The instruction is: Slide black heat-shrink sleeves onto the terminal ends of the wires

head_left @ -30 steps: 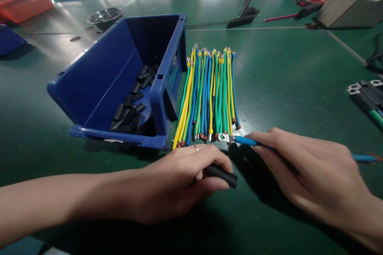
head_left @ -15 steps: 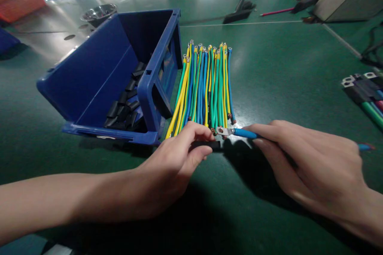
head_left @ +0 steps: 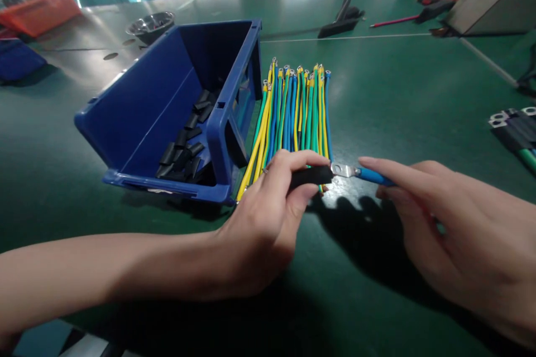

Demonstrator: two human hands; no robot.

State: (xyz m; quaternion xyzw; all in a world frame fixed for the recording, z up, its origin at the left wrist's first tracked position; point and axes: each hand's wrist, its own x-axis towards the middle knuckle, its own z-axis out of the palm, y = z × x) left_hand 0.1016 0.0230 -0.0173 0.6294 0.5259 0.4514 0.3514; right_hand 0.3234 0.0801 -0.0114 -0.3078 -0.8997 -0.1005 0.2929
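Observation:
Between the thumb and fingers of my left hand [head_left: 276, 206] is a short black heat-shrink tube [head_left: 312, 177], its open end facing right. My right hand [head_left: 452, 217] pinches a blue cable [head_left: 374, 176] with a metal ring lug [head_left: 344, 170] on its end. The lug's tip meets the mouth of the tube; whether it has entered I cannot tell. Just behind my left hand lies a row of yellow, green and blue cables [head_left: 288, 117], most with lugs at their far ends. To the left, a blue bin [head_left: 228, 139] holds several loose black tube pieces [head_left: 182, 150].
A metal bowl [head_left: 151, 25] stands behind the bin, with an orange crate [head_left: 42, 11] at far left. A black stand [head_left: 339, 25], a cardboard box [head_left: 489, 5] and a red-handled tool [head_left: 439, 0] are at the back. Bundled lugged cables [head_left: 517, 131] lie at right.
My left hand has raised the black tube and turned its end toward the lug. The blue cable's lug now meets the tube's mouth. The view has shifted slightly.

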